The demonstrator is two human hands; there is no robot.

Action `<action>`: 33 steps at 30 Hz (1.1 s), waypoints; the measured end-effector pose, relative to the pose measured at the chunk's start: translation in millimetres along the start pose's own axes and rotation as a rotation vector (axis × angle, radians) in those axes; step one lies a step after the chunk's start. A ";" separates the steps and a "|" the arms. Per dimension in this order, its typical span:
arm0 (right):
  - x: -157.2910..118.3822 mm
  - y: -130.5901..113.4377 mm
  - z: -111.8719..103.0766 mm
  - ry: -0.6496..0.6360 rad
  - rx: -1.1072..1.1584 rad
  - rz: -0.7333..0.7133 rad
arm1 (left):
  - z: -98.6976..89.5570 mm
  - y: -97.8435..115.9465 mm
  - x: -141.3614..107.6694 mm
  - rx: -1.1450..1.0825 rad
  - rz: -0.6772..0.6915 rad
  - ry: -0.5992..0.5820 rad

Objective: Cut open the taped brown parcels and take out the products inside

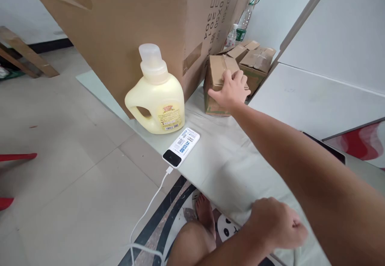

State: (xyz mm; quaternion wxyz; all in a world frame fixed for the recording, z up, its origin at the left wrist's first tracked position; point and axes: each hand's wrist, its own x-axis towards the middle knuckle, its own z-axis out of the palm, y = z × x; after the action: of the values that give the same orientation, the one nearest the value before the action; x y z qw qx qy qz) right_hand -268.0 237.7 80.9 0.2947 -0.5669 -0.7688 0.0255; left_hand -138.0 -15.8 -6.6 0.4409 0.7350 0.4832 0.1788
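Observation:
My right hand [233, 88] reaches forward and rests on a small cardboard box [219, 67], its fingers spread and bent over the top and near side. Nearer to me, my left hand [275, 222] is curled into a fist above the edge of the pale cloth surface [222, 173]; whether anything is inside it is hidden. A pale yellow jug [165, 101] with a translucent cap stands upright to the left of the box. In front of the jug lies a white power bank [181, 147] with a cable plugged into its near end.
A tall cardboard carton [135, 17] rises behind the jug. More small boxes [258, 59] and two plastic bottles [245, 19] are at the back. The white cable [150, 202] hangs over the edge. A dark flat object [325, 147] lies at the right, beyond my right forearm.

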 end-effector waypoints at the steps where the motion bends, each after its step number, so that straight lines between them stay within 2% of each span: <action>1: -15.1 13.8 -14.1 -0.005 -0.008 -0.057 | 0.3 0.3 -0.2 -0.049 -0.022 0.017; 3: -54.2 50.6 -46.4 0.002 0.007 -0.206 | 1.7 0.7 -1.6 -0.161 -0.039 0.118; 4: -78.2 72.8 -64.7 0.007 0.023 -0.291 | 2.7 1.0 -2.8 -0.199 -0.021 0.212; 5: -104.8 96.5 -84.3 0.022 0.039 -0.371 | 3.8 1.6 -4.8 -0.218 0.010 0.327; 7: -164.0 145.5 -126.6 0.103 0.046 -0.445 | 4.6 4.2 -11.5 -0.215 0.126 0.632; 9: -226.1 190.6 -170.2 0.175 0.031 -0.430 | 2.1 8.5 -21.8 -0.208 0.316 0.946; 10: -256.2 209.8 -190.6 0.194 0.017 -0.397 | -0.5 10.7 -27.2 -0.206 0.412 1.057; 11: -284.4 226.0 -208.9 0.205 0.020 -0.309 | -3.7 12.3 -31.9 -0.204 0.479 1.151; 13: -332.6 249.4 -235.8 0.222 0.067 -0.153 | -10.3 13.2 -35.6 -0.215 0.515 1.219; 15: -364.9 261.8 -247.0 0.240 0.112 -0.026 | -14.3 11.0 -28.9 -0.368 0.370 1.212; 17: -378.8 266.9 -243.9 0.300 0.157 0.048 | -14.2 7.7 -13.8 -0.533 0.243 1.140; 20: -372.9 267.8 -225.7 0.427 0.273 0.121 | -9.3 4.7 9.8 -0.760 0.256 0.856; 22: -363.0 266.6 -213.5 0.460 0.393 0.186 | -7.1 5.1 17.9 -0.876 0.294 0.710; 24: -358.1 264.6 -206.0 0.476 0.521 0.240 | -7.9 6.8 18.2 -0.909 0.287 0.689; 28: -372.7 262.2 -208.1 0.436 0.691 0.268 | -14.3 10.2 4.9 -0.860 0.211 0.772; 33: -402.1 266.5 -222.9 0.309 0.761 0.262 | -14.7 16.0 -3.7 -0.896 0.185 0.688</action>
State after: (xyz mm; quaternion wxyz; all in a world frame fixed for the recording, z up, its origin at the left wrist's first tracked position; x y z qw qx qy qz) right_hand 141.5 -89.7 -5.4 0.5887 -0.5078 -0.5730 0.2595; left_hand -141.0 -14.3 15.2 0.5094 0.4150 0.4097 0.6328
